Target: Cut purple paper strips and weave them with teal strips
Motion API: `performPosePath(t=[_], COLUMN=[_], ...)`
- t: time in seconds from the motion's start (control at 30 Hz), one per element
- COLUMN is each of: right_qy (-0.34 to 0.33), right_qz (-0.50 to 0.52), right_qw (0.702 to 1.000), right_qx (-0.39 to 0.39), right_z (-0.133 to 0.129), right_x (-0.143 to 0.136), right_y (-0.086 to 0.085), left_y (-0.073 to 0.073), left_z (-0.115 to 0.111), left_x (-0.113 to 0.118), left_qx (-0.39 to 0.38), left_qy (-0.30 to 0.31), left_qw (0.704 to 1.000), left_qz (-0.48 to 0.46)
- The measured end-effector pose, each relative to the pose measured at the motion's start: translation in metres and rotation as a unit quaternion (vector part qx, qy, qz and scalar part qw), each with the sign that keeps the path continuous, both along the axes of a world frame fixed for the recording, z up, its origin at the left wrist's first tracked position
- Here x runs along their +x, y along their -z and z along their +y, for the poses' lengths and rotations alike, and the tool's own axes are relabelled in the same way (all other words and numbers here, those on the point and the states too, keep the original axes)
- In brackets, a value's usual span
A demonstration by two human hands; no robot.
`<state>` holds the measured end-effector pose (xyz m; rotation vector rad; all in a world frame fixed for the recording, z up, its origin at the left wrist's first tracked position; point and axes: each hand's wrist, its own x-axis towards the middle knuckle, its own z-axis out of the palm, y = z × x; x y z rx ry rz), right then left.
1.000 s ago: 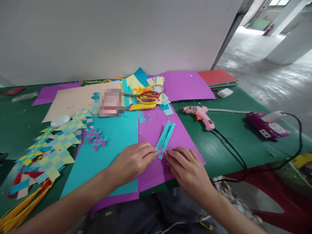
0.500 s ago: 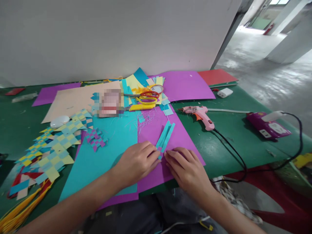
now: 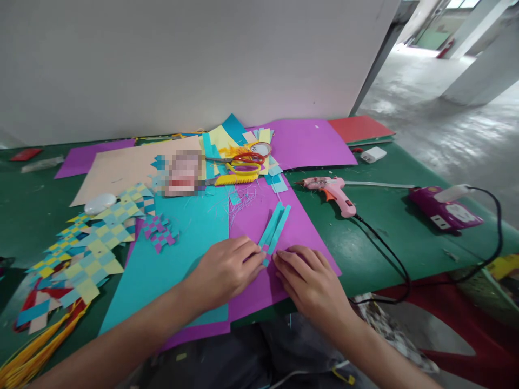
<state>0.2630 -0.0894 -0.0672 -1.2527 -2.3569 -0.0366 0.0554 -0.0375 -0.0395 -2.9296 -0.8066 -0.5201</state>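
Between my hands lie woven paper strips, turquoise with small purple squares at the near end, on a purple sheet. My left hand grips the left edge of the weave with fingers bent together. From the other side, my right hand pinches its right edge. The fingertips partly cover the woven end; two long turquoise tails point away from me. A turquoise sheet lies under my left forearm. On it sits a small purple and turquoise checkered piece.
A pink glue gun lies on the right, its cord trailing to the table's front edge near a purple power socket. Scissors and a yellow-handled cutter lie behind. Checkered woven pieces pile up on the left.
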Motion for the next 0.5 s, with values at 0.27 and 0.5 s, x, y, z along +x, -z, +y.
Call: performPosePath(t=[0.27, 0.5], right_qy=[-0.001, -0.009], right_qz=[-0.006, -0.012], right_qw=[1.0, 1.0], right_qx=[0.006, 0.003], right_z=[0.0, 0.0001], right_x=[0.0004, -0.0013], right_y=[0.0005, -0.0001], left_y=[0.0036, 0.0057], left_z=[-0.001, -0.0034], left_x=[0.0004, -0.0019], left_qx=[0.022, 0.034], left_qy=[0.005, 0.011], left_qw=[1.0, 0.999], left_qz=[0.008, 0.027])
